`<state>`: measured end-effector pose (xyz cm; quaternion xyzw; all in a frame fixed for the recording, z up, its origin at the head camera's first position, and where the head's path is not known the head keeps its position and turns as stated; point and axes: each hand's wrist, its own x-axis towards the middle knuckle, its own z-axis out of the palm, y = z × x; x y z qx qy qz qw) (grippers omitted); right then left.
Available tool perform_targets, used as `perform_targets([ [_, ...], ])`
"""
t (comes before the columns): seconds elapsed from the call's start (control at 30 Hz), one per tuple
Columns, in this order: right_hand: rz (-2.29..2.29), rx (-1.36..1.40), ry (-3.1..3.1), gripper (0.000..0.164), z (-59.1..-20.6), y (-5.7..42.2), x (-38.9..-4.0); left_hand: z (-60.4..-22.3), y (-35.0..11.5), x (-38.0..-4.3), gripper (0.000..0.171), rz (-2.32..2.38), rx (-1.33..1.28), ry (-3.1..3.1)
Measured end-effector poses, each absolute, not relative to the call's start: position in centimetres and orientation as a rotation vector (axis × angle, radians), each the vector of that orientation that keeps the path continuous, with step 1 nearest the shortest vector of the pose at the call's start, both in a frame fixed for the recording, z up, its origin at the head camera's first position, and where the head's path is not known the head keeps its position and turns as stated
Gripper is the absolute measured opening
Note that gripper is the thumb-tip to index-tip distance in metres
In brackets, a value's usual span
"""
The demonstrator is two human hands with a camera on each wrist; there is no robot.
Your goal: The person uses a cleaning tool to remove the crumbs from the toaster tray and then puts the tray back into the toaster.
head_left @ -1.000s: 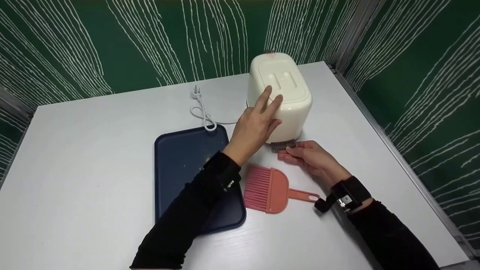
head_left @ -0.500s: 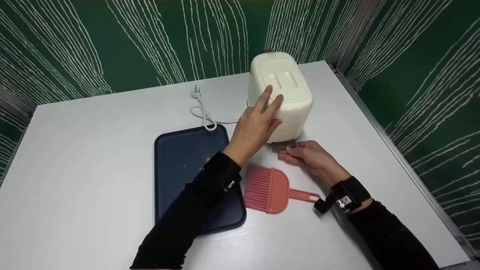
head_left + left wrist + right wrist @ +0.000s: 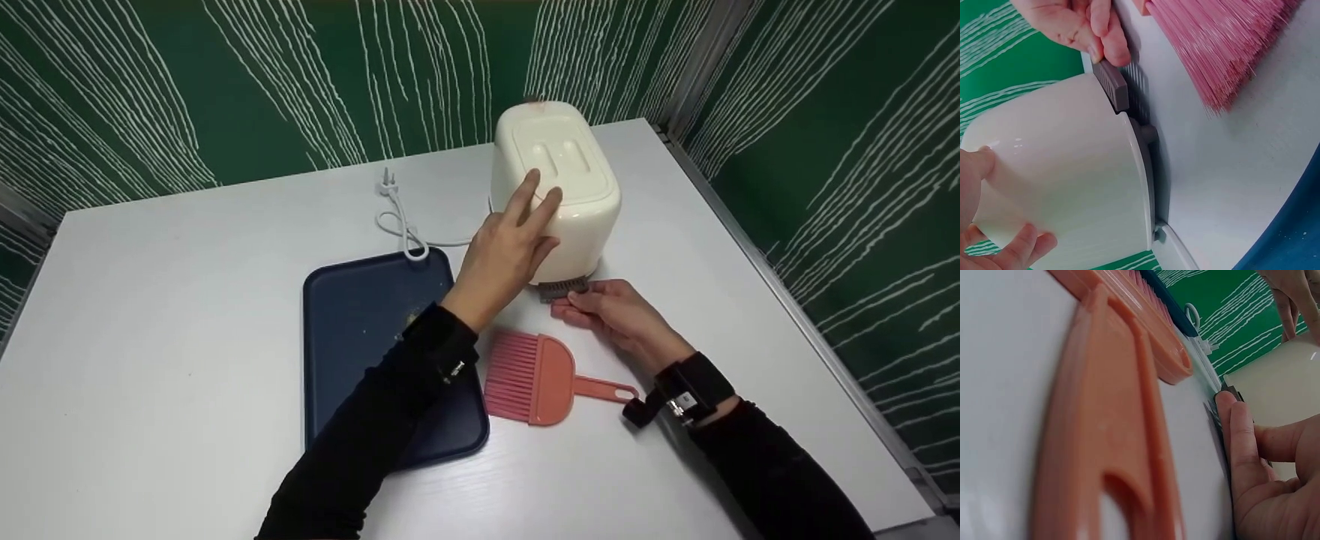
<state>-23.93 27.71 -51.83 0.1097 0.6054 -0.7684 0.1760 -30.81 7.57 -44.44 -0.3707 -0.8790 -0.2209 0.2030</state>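
A cream toaster (image 3: 574, 244) stands at the back right of the white table, with two long shallow recesses on its top. My left hand (image 3: 499, 251) rests on its near upper edge, fingers spread and touching the top and side. From the base of the toaster's near end sticks out a dark grey slotted crumb tray (image 3: 1111, 84). My right hand (image 3: 622, 311) pinches its end between thumb and fingers, low over the table. Most of the crumb tray is hidden beneath the toaster.
An orange hand brush (image 3: 553, 379) with pink bristles lies in front of the toaster. Left of it is a dark blue tray (image 3: 337, 337) with some crumbs, partly under my left forearm. A white power cord (image 3: 401, 217) with its plug lies behind that tray.
The head view has shifted slightly. Both hands, the toaster and the crumb tray show no visible movement.
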Motion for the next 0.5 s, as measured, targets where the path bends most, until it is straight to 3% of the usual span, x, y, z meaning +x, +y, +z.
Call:
perform_targets([
  [0.5,-2.14,0.313,1.74,0.04,-51.79,27.86,-23.97,-44.31,7.46,-30.84,0.054,-0.6,-1.054,-2.458],
])
